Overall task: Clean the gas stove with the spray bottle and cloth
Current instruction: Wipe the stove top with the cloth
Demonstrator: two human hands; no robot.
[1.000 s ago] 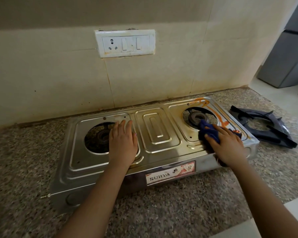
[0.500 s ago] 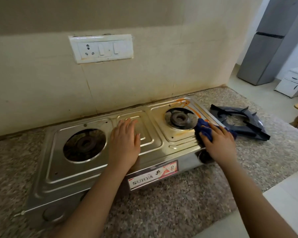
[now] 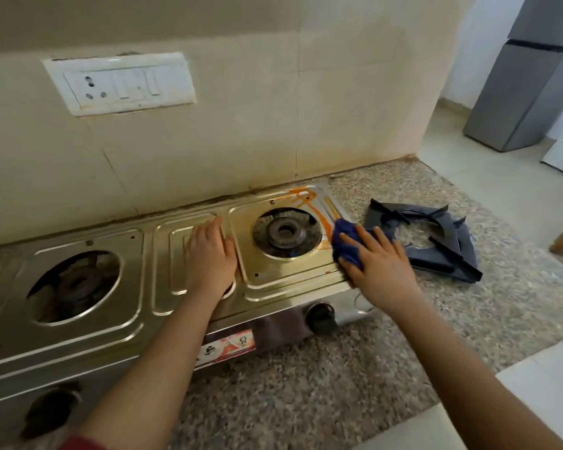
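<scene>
As seen from overhead: gas stove (image 3: 137,287) on speckled counter (image 3: 306,401), back edge against tiled wall (image 3: 208,141). Left hand (image 3: 210,258) laid flat on centre panel, fingers straight, holding nothing. Right hand (image 3: 382,271) pressing blue cloth (image 3: 346,245) onto stove's right edge, just beside right burner (image 3: 285,233), fingers extended over cloth, not curled. Orange smears (image 3: 301,196) noted behind and beside that burner. Dark pan support (image 3: 462,251) lying on counter, just right of stove, partly behind right hand.

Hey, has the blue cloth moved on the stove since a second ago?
Yes. The blue cloth under the right hand has slid away from the front edge of the stove toward the wall, and now lies beside the right burner.
</scene>
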